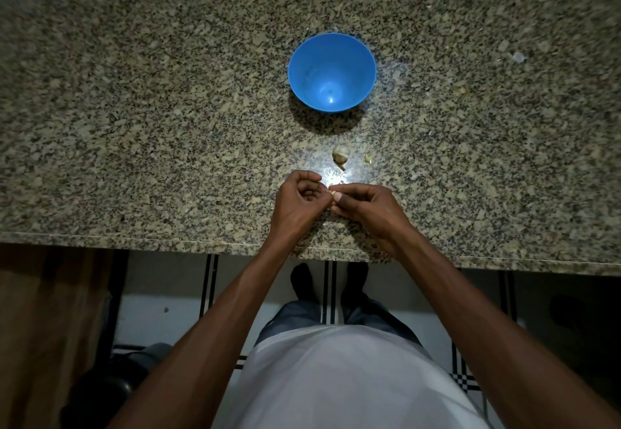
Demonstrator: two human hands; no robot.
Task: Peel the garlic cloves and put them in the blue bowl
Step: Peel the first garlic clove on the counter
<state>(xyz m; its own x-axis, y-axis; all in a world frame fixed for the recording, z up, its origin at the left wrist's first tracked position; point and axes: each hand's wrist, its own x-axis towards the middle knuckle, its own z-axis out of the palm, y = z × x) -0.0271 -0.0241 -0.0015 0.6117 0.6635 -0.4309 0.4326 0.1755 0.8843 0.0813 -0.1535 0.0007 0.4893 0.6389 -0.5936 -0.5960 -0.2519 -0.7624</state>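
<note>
A: Status?
B: Both hands pinching one garlic clove [332, 193] at lower centre: left hand [297, 202], right hand [364, 207]. Clove mostly hidden, axis unclear.
A: Bowl?
B: Blue bowl [302, 69] straight up-frame, past the garlic head [341, 155]. Looks empty. About equally near either hand.
A: Else?
B: Loose bit [368, 159] right of the head.

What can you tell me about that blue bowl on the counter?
The blue bowl is round and deep, of smooth, slightly glossy material that looks like plastic, with a small glint near its bottom. It stands upright on the speckled stone counter, casting a shadow toward the person. Nothing shows inside it. Neither hand touches it; the garlic lies apart, nearer the person.
</note>
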